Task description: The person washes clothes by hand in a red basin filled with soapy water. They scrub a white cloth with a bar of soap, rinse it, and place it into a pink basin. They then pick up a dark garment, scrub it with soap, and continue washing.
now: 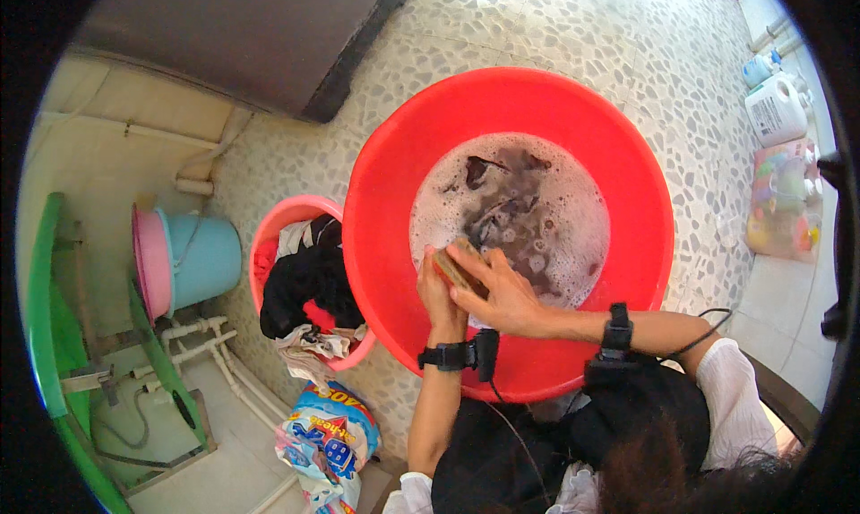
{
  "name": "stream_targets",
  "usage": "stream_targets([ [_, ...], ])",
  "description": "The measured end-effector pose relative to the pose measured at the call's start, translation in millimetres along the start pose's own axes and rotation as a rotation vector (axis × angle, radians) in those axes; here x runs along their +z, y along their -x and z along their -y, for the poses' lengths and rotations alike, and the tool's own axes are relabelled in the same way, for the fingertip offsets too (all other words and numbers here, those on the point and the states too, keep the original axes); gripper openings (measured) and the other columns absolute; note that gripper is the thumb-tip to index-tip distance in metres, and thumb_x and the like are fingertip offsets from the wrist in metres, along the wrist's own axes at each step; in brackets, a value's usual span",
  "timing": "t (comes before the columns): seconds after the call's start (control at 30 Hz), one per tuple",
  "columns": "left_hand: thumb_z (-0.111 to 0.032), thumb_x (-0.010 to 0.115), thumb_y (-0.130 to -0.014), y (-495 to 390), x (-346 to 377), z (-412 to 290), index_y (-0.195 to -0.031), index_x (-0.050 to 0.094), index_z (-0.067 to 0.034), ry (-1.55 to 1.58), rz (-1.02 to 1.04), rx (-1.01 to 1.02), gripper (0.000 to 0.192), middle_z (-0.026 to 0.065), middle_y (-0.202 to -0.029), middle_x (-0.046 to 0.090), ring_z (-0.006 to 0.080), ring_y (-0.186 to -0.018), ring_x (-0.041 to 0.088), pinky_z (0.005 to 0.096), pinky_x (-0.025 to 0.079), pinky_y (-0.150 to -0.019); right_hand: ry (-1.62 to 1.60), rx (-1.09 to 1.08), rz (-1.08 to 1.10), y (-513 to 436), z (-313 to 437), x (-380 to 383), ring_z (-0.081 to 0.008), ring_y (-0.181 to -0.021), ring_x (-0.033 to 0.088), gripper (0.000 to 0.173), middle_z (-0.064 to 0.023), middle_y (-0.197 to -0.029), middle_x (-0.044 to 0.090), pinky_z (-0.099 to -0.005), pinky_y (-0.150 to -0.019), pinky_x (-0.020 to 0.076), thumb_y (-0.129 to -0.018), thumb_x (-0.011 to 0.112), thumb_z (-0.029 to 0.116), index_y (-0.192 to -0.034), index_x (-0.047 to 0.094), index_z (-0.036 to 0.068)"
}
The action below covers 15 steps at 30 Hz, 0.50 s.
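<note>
Both my hands meet over the near left side of a large red plastic basin. Between them is a small brownish block; whether it is a scrub brush or a bar of soap I cannot tell. My left hand cups it from the left, and my right hand lies over it from the right with the fingers pointing left. Below them, foamy greyish water fills the basin's bottom. Dark wet cloth lies partly under the suds. Black straps with small devices are around both wrists.
A pink tub heaped with clothes touches the basin's left side. Nearer me stands a printed plastic detergent bag. Blue and pink buckets and white pipes are at left. Bottles line the right wall. A dark cabinet overhangs the upper left.
</note>
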<state>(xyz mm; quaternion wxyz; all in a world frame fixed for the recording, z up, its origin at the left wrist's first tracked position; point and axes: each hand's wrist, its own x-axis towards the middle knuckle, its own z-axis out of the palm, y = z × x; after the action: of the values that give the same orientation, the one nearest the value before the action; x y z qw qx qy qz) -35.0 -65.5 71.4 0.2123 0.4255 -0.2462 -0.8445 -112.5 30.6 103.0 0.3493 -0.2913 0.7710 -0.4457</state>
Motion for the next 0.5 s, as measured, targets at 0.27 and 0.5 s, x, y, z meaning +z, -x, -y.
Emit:
stream_targets([
  [0.27, -0.043, 0.048, -0.093, -5, -7, -7, -0.112, 0.053, -0.005, 0.148, 0.258, -0.225, 0.043, 0.0088, -0.099, 0.06, 0.0245, -0.086, 0.061, 0.0391, 0.052, -0.074, -0.02, -0.02, 0.098, 5, 17, 9, -0.0454, -0.095, 0.055, 0.065, -0.0282, -0.101, 0.049, -0.0461, -0.086, 0.0445, -0.08, 0.055, 0.052, -0.136, 0.043, 0.022],
  [0.5, -0.047, 0.05, -0.092, -5, -2, -11, -0.112, 0.052, -0.008, 0.021, 0.035, -0.141, 0.043, 0.0054, -0.099, 0.058, 0.0204, -0.086, 0.061, 0.038, 0.053, -0.073, -0.566, -0.156, -0.129, -33, 10, -15, -0.0263, -0.114, 0.052, 0.057, -0.0223, -0.127, 0.05, -0.0338, -0.096, 0.0394, -0.089, 0.053, 0.033, -0.137, 0.04, 0.005],
])
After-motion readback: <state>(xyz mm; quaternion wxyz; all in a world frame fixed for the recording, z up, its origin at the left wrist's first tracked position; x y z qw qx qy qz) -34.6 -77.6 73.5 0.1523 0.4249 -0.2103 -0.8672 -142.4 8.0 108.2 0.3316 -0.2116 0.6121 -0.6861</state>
